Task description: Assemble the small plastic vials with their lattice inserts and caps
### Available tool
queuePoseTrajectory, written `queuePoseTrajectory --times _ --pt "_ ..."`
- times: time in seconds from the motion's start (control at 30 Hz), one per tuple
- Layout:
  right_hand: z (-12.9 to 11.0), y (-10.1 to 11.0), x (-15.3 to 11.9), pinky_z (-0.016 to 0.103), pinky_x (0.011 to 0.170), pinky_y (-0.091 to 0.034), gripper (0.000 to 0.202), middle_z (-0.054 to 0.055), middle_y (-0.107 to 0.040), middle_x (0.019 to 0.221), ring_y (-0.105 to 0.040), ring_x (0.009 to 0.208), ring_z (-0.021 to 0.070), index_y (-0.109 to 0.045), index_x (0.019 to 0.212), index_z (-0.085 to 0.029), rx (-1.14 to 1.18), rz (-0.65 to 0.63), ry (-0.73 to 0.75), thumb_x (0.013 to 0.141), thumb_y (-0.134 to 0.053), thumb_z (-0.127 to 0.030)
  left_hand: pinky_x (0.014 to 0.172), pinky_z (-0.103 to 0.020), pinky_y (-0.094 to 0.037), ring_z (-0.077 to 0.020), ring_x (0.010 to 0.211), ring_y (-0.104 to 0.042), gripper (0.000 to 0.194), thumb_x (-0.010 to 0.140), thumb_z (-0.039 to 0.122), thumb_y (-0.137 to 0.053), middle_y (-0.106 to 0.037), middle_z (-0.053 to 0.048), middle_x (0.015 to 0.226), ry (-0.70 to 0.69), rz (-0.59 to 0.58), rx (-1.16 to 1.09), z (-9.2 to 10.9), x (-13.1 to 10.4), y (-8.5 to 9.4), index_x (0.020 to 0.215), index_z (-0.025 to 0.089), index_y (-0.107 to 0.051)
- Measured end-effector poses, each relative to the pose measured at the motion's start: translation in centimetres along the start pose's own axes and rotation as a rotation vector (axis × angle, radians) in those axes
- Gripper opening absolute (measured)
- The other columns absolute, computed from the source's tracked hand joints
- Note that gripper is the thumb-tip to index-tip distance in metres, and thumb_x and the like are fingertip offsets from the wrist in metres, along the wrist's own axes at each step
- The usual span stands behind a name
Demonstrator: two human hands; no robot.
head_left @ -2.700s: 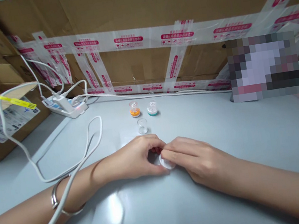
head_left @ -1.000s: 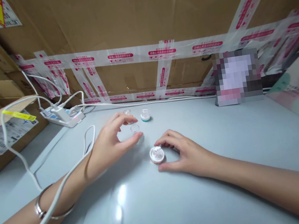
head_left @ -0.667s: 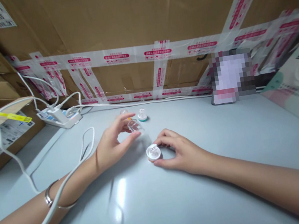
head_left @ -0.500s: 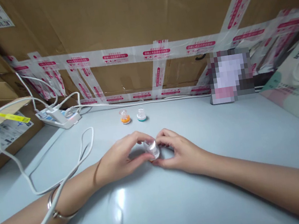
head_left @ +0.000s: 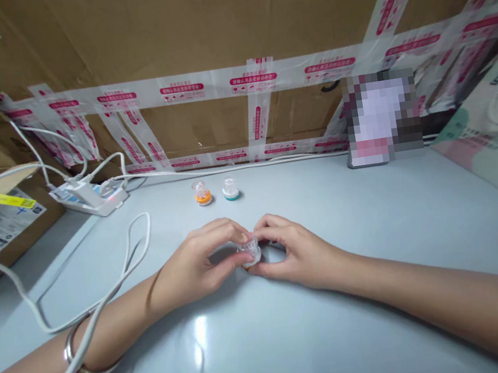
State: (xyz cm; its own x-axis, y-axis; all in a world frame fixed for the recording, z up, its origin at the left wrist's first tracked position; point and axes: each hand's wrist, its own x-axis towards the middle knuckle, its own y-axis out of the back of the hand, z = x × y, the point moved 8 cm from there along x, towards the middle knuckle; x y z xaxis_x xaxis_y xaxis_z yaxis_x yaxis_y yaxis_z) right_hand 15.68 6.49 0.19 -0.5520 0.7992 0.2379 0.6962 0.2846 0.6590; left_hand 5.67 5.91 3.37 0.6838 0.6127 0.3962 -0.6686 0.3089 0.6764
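The left hand (head_left: 202, 265) points toward the right hand (head_left: 296, 251), and the fingertips of the two come close together. On the left hand, the bent index finger (head_left: 224, 235) arches over the thumb (head_left: 228, 269), both tips drawn in as a pinch. The left forearm (head_left: 130, 313) stretches behind it, the wrist almost straight. Opposite, the right hand curls its fingers (head_left: 278, 226) above a low, extended thumb (head_left: 270, 268), leaving a rounded hollow between them. The right forearm (head_left: 416, 286) slants back behind that hand, toward the body.
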Motion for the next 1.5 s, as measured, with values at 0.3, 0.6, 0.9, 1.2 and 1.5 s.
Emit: queuePoseTrajectory --times 0.3,0.6,0.9,1.2,1.5 --pt "-0.2 0.2 0.0 0.029 0.076 -0.046 0.019 0.003 -0.055 0.087 -0.055 0.081 0.0160 -0.065 0.090 -0.020 0.012 0.041 0.023 0.072 -0.065 -0.021 0.085 -0.032 -0.046 -0.0168 0.093 -0.057 0.011 0.084 0.014 -0.051 -0.060 -0.010 0.099 0.021 -0.049 -0.069 -0.5 0.1 -0.1 0.095 0.015 -0.055" --pt "1.1 0.2 0.3 0.032 0.082 -0.051 0.026 0.005 -0.065 0.095 -0.063 0.086 0.0154 -0.058 0.102 -0.017 0.532 0.045 -0.134 0.077 -0.061 -0.023 0.084 -0.031 -0.048 -0.0152 0.092 -0.057 0.028 0.081 0.016 -0.058 -0.058 -0.007 0.098 0.107 0.226 -0.222 -1.5 -0.4 1.8 0.107 0.017 -0.048" --pt "0.0 0.7 -0.2 0.035 0.092 -0.050 0.032 0.004 -0.065 0.106 -0.062 0.096 0.0165 -0.059 0.112 -0.021 0.547 0.098 0.003 0.080 -0.059 -0.021 0.072 -0.026 -0.049 -0.0142 0.076 -0.061 0.024 0.078 0.019 -0.064 -0.066 -0.005 0.087 -0.003 0.292 0.122 0.7 -0.6 3.0 0.101 0.017 -0.060" --pt "-1.4 1.5 -0.9 0.031 0.087 -0.050 0.033 0.004 -0.064 0.096 -0.060 0.096 0.0180 -0.056 0.113 -0.019 0.135 0.192 0.197 0.081 -0.057 -0.018 0.060 -0.018 -0.044 -0.0083 0.058 -0.054 0.018 0.080 0.026 -0.061 -0.061 0.000 0.071 0.056 0.173 0.280 1.0 -0.6 2.4 0.093 0.014 -0.058" --pt "-0.3 0.3 -0.5 0.028 0.083 -0.049 0.026 0.002 -0.064 0.097 -0.060 0.091 0.0153 -0.061 0.109 -0.022 0.482 0.016 0.040 0.083 -0.056 -0.023 0.073 -0.022 -0.044 -0.0142 0.081 -0.056 0.024 0.086 0.016 -0.052 -0.058 -0.008 0.094 -0.102 0.031 0.321 2.0 -0.9 1.7 0.111 0.015 -0.050"
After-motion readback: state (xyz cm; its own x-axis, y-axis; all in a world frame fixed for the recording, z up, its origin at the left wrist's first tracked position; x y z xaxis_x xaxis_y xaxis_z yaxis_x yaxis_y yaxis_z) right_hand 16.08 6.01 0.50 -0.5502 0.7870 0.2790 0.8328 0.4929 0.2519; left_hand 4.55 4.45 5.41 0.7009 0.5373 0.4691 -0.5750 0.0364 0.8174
